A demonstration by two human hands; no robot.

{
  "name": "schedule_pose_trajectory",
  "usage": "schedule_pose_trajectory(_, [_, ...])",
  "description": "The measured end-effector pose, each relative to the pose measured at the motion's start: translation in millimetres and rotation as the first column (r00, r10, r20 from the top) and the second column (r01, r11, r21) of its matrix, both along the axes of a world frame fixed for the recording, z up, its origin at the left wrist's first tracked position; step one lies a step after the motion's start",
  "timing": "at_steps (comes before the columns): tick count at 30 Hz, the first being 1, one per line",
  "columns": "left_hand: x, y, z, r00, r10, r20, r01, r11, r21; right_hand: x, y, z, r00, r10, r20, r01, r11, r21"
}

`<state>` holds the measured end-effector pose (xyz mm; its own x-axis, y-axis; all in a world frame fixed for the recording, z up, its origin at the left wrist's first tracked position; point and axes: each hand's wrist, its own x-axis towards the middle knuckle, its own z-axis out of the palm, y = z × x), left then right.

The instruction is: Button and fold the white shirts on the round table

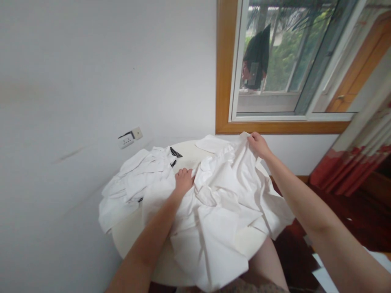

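Note:
A large crumpled white cloth (227, 183), perhaps a garment, lies spread in folds over a round cream table (131, 234), hanging past its right and front edges. At the far right side, my right hand (259, 145) pinches the cloth's edge and holds it slightly raised. My left hand (184, 180) rests at the cloth's left part, its fingers curled in on the fabric. Left of that hand sits a heap of white cloth (137, 175) with some black striped pieces (175, 152) showing at its side.
A white wall with a socket (126, 141) stands right behind the table. To the upper right is a wood-framed window (226, 81), with a red and white curtain (345, 162) beside it. White sheets (325, 278) lie low at the right over a dark red floor (363, 219).

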<state>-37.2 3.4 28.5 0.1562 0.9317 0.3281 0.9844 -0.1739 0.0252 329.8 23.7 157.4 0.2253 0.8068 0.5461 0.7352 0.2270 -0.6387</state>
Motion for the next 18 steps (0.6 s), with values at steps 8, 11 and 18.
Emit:
schedule_pose_trajectory(8, [1.2,22.6,45.0,0.993,0.095,0.075,-0.100,0.993,0.068,-93.4,-27.4,-24.5,0.874,0.399,0.279,-0.359,0.915,-0.185])
schedule_pose_trajectory(11, [-11.7,30.0,71.1,0.981,0.166,0.101,-0.177,0.977,0.115,-122.5,-38.3,-47.5,0.805,0.479,0.349,-0.369,0.866,-0.339])
schedule_pose_trajectory(18, [-37.0,16.4,84.0,0.978,0.200,-0.057,-0.189,0.970,0.154,-142.9,-51.1,-95.9,0.634,0.651,0.417,-0.312,0.709,-0.632])
